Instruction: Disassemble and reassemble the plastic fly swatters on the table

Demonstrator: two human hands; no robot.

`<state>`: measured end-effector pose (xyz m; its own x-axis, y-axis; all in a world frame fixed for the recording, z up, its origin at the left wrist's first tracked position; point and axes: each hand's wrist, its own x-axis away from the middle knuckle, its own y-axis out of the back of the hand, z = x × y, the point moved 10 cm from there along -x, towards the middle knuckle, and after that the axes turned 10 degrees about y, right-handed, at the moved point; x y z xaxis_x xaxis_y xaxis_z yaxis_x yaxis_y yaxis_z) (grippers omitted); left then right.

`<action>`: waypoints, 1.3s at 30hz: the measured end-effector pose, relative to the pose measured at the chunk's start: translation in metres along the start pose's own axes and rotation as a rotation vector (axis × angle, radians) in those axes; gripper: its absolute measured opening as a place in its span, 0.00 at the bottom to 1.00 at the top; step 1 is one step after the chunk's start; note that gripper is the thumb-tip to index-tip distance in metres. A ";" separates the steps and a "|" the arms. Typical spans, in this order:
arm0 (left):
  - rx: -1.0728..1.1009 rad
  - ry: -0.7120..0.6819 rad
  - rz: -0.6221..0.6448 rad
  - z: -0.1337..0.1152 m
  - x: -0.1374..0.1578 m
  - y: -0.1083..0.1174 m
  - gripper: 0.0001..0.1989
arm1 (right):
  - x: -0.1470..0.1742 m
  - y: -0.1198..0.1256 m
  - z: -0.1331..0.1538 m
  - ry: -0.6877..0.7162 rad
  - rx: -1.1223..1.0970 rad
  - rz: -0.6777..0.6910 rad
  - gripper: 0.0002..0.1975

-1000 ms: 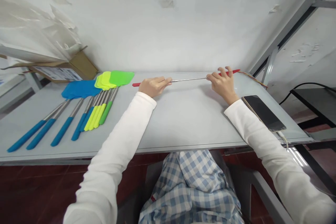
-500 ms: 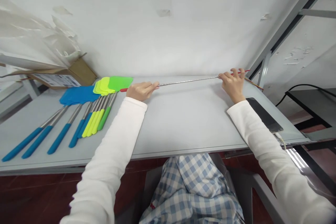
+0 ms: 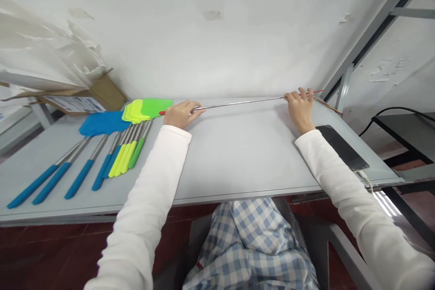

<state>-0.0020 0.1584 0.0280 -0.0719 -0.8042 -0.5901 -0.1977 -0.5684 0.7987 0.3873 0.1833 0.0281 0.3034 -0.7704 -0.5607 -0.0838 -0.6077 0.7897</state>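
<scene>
A telescopic fly swatter with a long silver shaft is stretched out level between my two hands, above the table's back part. My left hand is closed round its left end, where a red handle tip pokes out. Near the other end, my right hand pinches the shaft with thumb and finger, other fingers raised. A thin red part, seen edge-on, shows beyond it. To the left lie several fly swatters with blue heads, yellow heads and a green head, their handles toward the front edge.
A cardboard box stands at the back left against the wall. Right of my right forearm lies a black phone with a white cable. Thin coloured sticks lie at the back right. A metal frame rises on the right.
The fingers of my left hand have loosened and shifted slightly on the swatter. My right hand stays at the other end, its fingers a little closer together. The view has shifted slightly.
</scene>
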 end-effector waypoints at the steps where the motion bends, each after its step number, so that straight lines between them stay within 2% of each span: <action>1: 0.000 0.025 0.002 0.004 -0.001 0.000 0.23 | 0.000 0.000 -0.003 -0.013 0.008 0.007 0.20; 6: -0.056 0.073 0.075 0.013 -0.001 -0.007 0.25 | 0.001 -0.006 -0.020 -0.036 0.010 0.055 0.19; 10: -0.051 0.041 0.066 -0.001 0.002 -0.003 0.26 | 0.001 -0.007 -0.021 0.000 -0.053 0.045 0.17; 13: -0.031 0.002 0.043 -0.023 0.004 -0.001 0.24 | -0.002 -0.003 0.009 0.115 -0.110 0.043 0.15; 17: -0.020 -0.033 0.047 -0.050 0.007 -0.003 0.23 | -0.003 0.007 0.074 0.376 -0.134 0.034 0.15; 19: -0.011 -0.032 0.052 -0.054 0.008 -0.003 0.22 | -0.002 0.014 0.090 0.412 -0.135 0.006 0.15; 24: 0.026 0.001 0.072 -0.059 0.010 -0.001 0.23 | -0.002 0.034 0.104 0.389 -0.179 -0.071 0.17; 31: 0.025 -0.027 0.115 -0.099 0.018 -0.004 0.23 | 0.001 0.050 0.145 0.443 -0.208 -0.073 0.15; 36: 0.053 -0.038 0.116 -0.117 0.024 -0.001 0.25 | 0.004 0.056 0.156 0.493 -0.204 -0.068 0.17; 39: 0.018 -0.056 0.127 -0.119 0.023 -0.001 0.25 | 0.003 0.055 0.157 0.523 -0.196 -0.037 0.16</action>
<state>0.1132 0.1198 0.0280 -0.1522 -0.8579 -0.4908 -0.2011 -0.4593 0.8652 0.2347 0.1174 0.0308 0.7372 -0.5209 -0.4304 0.0991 -0.5467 0.8314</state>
